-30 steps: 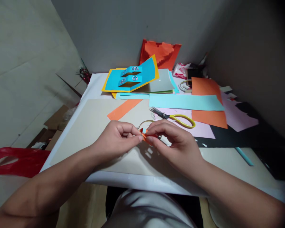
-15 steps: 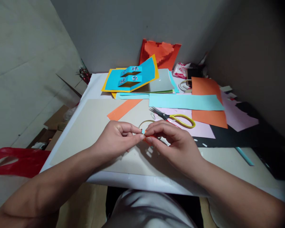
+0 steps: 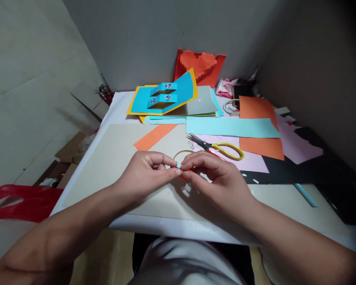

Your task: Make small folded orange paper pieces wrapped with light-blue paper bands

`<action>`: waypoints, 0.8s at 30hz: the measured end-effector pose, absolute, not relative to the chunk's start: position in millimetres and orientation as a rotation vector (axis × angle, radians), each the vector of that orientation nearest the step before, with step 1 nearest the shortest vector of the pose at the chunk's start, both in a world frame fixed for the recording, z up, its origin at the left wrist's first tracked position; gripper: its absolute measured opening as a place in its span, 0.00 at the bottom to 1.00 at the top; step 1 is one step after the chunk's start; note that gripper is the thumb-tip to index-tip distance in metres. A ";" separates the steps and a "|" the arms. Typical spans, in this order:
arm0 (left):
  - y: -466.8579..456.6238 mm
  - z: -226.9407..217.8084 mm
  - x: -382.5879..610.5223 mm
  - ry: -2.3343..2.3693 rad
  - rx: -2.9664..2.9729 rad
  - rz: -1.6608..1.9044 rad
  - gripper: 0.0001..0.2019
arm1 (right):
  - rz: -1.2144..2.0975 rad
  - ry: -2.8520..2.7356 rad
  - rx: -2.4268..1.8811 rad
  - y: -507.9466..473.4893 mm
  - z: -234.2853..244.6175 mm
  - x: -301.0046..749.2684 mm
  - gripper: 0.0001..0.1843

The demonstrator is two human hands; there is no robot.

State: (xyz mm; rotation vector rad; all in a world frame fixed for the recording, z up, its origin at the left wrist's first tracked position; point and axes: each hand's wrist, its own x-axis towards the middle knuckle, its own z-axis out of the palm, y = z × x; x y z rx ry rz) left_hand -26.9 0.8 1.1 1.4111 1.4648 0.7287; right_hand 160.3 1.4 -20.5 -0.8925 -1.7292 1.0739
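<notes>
Between my fingertips, just above the board, is a small piece of paper that shows light blue and orange. My left hand pinches it from the left with thumb and index finger. From the right, my right hand pinches it too, and the two hands nearly touch. Most of the piece is hidden behind the fingers. Right behind my hands, a roll of tape is partly covered by them. Scissors with yellow handles lie beyond my right hand, blades pointing left.
An orange strip lies on the beige board. Farther back are a blue pop-up card on stacked paper, a light blue strip and an orange sheet. Black card and paper scraps cover the right side.
Almost nothing differs. My fingers shift very slightly around the small paper piece, both hands staying in the same place.
</notes>
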 end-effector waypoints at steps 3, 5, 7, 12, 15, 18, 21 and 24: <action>0.6 2.0 -27.6 1.446 1.428 0.718 0.11 | 1.109 -1.727 -0.912 0.7 -20.1 160.4 0.03; -0.1 2.9 -27.4 1.439 1.437 0.721 0.12 | 1.128 -1.733 -0.918 0.2 -20.2 160.7 0.02; -0.7 3.7 -26.9 1.440 1.444 0.725 0.12 | 1.108 -1.755 -0.908 -0.1 -20.5 160.7 0.03; 0.1 3.9 -27.5 1.416 1.435 0.694 0.13 | 0.966 -1.774 -0.922 -1.9 -22.7 158.7 0.05; 1.8 3.9 -27.4 1.402 1.414 0.666 0.11 | 0.972 -1.734 -0.950 -2.7 -24.5 157.9 0.06; 2.9 4.5 -26.1 1.411 1.404 0.669 0.09 | 1.031 -1.683 -0.964 -1.5 -25.4 158.1 0.06; 2.8 5.3 -24.7 1.434 1.394 0.678 0.11 | 1.083 -1.640 -0.983 0.6 -24.6 158.9 0.05; 2.1 6.0 -24.2 1.469 1.412 0.679 0.13 | 1.121 -1.608 -0.993 2.1 -23.5 159.2 0.04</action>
